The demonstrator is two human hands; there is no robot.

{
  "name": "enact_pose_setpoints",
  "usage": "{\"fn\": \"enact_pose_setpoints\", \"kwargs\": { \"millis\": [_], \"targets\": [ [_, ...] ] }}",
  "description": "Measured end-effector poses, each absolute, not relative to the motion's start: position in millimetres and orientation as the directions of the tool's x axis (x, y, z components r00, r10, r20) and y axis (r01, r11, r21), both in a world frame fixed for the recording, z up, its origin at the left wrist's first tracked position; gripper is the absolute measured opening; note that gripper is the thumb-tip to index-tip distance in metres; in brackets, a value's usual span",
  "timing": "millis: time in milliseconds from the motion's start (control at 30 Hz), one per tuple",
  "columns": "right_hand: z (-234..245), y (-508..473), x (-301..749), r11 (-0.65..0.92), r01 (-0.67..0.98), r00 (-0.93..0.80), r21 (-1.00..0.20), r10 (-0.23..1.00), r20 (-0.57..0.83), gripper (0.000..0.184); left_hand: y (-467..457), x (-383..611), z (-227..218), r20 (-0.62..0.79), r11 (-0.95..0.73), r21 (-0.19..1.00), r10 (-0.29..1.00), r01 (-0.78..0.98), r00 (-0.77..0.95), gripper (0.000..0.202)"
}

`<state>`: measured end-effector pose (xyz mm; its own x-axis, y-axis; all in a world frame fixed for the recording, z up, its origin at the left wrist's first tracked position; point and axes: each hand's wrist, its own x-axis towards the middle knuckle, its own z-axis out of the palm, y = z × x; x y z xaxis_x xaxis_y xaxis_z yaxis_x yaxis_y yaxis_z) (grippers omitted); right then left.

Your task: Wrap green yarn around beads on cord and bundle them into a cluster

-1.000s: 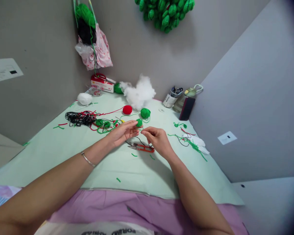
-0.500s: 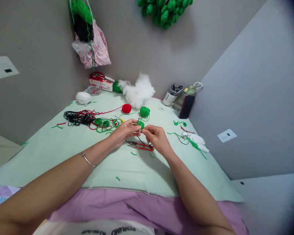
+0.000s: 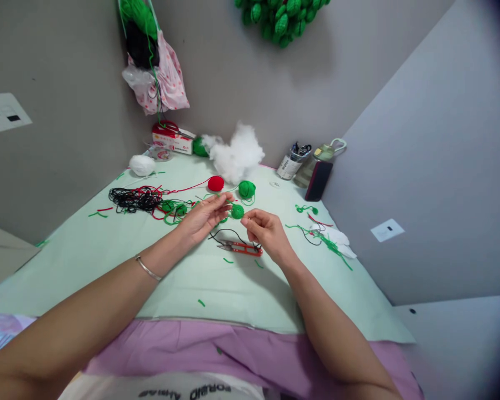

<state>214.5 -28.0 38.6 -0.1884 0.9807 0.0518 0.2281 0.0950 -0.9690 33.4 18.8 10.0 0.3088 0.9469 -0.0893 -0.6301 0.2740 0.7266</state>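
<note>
Two bare arms stretch forward over the green counter [image 3: 108,250]. Left hand [image 3: 204,218], fingers long and loose, has its grip on the little green ball [image 3: 237,211] at its fingertips. Right hand [image 3: 267,230], at 4 o'clock from the ball, pinches its grip narrow; what it holds is too small to tell. Red snips [image 3: 244,248] lie at 6 o'clock.

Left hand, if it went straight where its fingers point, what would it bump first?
Probably the small green ball, just off the fingertips of the left hand; whether they already touch it is unclear.
</note>
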Motion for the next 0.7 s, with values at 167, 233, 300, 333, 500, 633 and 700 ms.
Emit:
{"fn": "enact_pose_setpoints", "kwargs": {
  "millis": [167, 233, 300, 333, 500, 633, 700],
  "targets": [
    [33.3, -24.9, 216.7, 0.131, 0.213, -0.126, -0.968, 0.986, 0.106, 0.026, 20.3, 30.4, 18.8, -0.121, 0.276, 0.610, 0.959, -0.743, 0.257, 0.005],
    [30.9, -24.3, 216.6, 0.146, 0.203, -0.110, -0.968, 0.986, 0.126, 0.025, 19.0, 29.8, 19.8, -0.096, 0.273, 0.624, 0.957, -0.732, 0.275, 0.006],
    [29.8, -24.1, 216.4, 0.172, 0.191, -0.093, -0.967, 0.983, 0.156, 0.024, 17.2, 29.8, 18.9, -0.043, 0.234, 0.686, 0.958, -0.688, 0.283, 0.013],
    [29.9, -24.2, 216.3, 0.180, 0.185, -0.085, -0.966, 0.982, 0.167, 0.023, 16.2, 30.0, 18.1, -0.015, 0.211, 0.729, 0.956, -0.652, 0.293, 0.017],
    [33.4, -25.0, 217.1, 0.145, 0.189, -0.111, -0.971, 0.986, 0.126, 0.026, 13.0, 32.2, 14.0, 0.034, 0.183, 0.878, 0.898, -0.442, 0.440, 0.029],
    [36.5, -24.8, 221.3, 0.136, 0.172, -0.155, -0.976, 0.982, 0.110, 0.027, 15.2, 33.3, 11.6, 0.066, 0.167, 0.874, 0.889, -0.456, 0.453, 0.031],
    [38.7, -24.6, 224.7, 0.135, 0.181, -0.177, -0.974, 0.979, 0.103, 0.028, 16.6, 33.0, 10.6, 0.064, 0.166, 0.865, 0.899, -0.474, 0.433, 0.033]
  ]
}}
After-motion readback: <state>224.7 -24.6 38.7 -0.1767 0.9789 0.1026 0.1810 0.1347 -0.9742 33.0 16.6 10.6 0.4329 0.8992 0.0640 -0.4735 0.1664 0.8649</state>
